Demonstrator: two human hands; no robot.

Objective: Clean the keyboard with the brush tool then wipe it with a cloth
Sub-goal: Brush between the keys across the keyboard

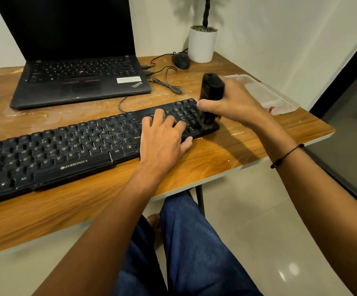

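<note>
Keyboard, black plastic, full-size (66, 150), lying slantwise on the wooden table (216, 159). Left hand (164, 139) pressing flat, fingers spread over keys near the numpad. Right hand (231, 103) gripping the upright black brush tool (210, 90), its lower end touching the keyboard's right edge.

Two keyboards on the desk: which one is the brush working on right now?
The separate Zebronics keyboard at the front, not the laptop behind. The right hand holds the brush tool upright on its numpad end; the left hand rests on it.

Laptop (77, 67) behind keyboard (66, 150)
</note>
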